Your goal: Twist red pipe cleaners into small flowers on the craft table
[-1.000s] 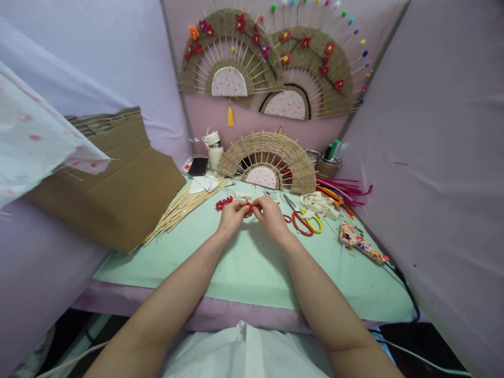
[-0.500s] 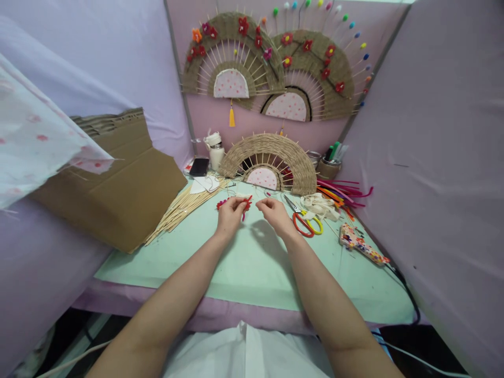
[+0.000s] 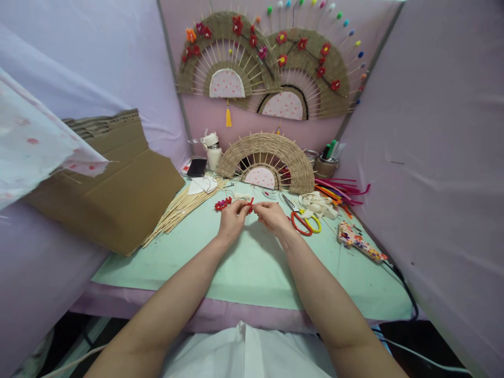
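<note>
Over the green mat (image 3: 252, 262), my left hand (image 3: 231, 219) and my right hand (image 3: 274, 217) meet with their fingertips pinched on a small red pipe-cleaner piece (image 3: 250, 206). Both hands are closed on it. A finished red pipe-cleaner flower (image 3: 222, 203) lies on the mat just left of my left hand. Behind the hands a woven straw fan (image 3: 268, 160) stands upright. How the red piece is bent between the fingers stays hidden.
Red and yellow scissors (image 3: 303, 220) and a tangle of cream ribbon (image 3: 318, 203) lie right of my hands, then a patterned glue gun (image 3: 360, 244) with a cord. Bamboo sticks (image 3: 179, 210) and folded cardboard (image 3: 114, 194) are on the left. Coloured pipe cleaners (image 3: 340, 189) and a phone (image 3: 197, 167) sit at the back.
My right hand drew away from the left half a second ago, then came back; both hands now pinch the red piece together again.
</note>
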Available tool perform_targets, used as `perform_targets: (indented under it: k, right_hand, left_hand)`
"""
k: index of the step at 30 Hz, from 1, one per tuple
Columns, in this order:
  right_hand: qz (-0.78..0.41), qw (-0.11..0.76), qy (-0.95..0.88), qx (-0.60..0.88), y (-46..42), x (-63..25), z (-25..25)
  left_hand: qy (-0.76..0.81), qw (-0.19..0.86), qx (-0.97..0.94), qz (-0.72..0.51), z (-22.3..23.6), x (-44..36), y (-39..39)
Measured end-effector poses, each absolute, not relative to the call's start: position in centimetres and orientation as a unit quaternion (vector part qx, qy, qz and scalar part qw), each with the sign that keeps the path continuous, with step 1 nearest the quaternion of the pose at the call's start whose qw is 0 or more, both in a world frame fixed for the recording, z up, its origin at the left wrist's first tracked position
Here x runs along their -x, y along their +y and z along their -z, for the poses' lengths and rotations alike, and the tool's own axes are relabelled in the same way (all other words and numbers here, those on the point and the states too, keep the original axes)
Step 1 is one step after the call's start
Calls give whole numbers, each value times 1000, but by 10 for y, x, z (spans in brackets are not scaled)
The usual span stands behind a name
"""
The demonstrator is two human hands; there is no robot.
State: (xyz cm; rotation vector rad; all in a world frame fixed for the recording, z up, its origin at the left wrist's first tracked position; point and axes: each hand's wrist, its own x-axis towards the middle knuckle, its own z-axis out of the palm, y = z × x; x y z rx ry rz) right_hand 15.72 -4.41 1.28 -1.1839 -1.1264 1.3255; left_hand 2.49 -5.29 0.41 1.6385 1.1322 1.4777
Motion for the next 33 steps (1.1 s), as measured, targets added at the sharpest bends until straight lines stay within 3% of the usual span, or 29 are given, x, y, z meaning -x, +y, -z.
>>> perform_targets:
  k: [8,14,17,21,24,27,33]
  right_hand:
    - [-394,491,-622,465,-46,-159,-16]
    - [-174,465,-774,393,-44,-164,-18]
    - [-129,467,-798,360,-45,-165,-20]
    - [-238,522,-688,445,-46,-163,-22]
    - [-463,510,-543,480,-45,-159,-22]
    - [-639,480,-424,427,-46,-155,-23]
    - [-722,465,-330,392,-48,-155,-23]
  left_hand:
    - [448,427,-551,-560,-5,-25,-47]
    - [438,579,-450,-520,-20,-20,-50]
    - [413,645,-410,-495,-22,-16,-48]
    - [429,540,-459,-560,-17,-15,-44]
    - [433,395,-556,-589,-13,-18,-46]
    - [438,279,-642,-564,-12,-20,-50]
    - [444,192,-696,-531,-13,-20,-55]
